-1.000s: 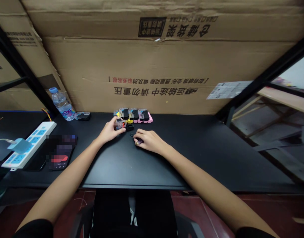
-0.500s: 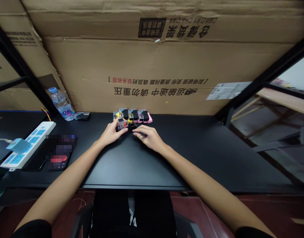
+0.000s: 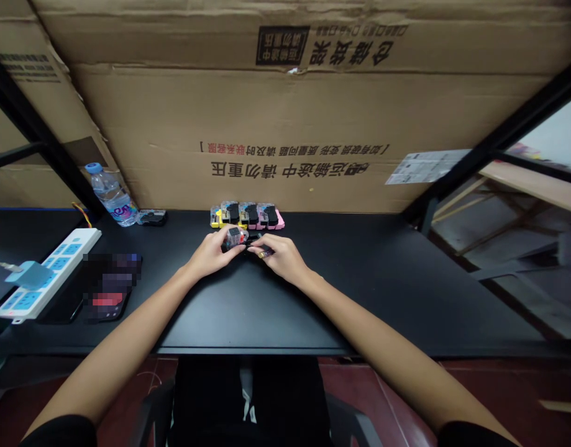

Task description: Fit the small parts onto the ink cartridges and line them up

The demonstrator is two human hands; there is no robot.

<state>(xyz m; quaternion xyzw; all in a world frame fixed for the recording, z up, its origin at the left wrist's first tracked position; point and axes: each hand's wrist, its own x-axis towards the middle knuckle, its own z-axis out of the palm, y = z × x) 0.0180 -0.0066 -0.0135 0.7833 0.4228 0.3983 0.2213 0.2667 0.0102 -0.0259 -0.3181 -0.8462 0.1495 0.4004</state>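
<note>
- The left hand (image 3: 209, 256) curls its fingers around a small clear plastic ink box with a black top (image 3: 233, 236), holding it just above the black table (image 3: 360, 279) so it stays put.
- The right hand (image 3: 281, 256) pinches a tiny dark part (image 3: 263, 252) with bent fingers, right beside that box.
- A row of little ink boxes, yellow and pink at the bottom (image 3: 246, 215), sits behind, against the big brown cardboard wall (image 3: 285, 124), easy to reach.

cartridges (image 3: 246, 215) behind hands (image 3: 248, 253), bottle (image 3: 110, 195) left
</note>
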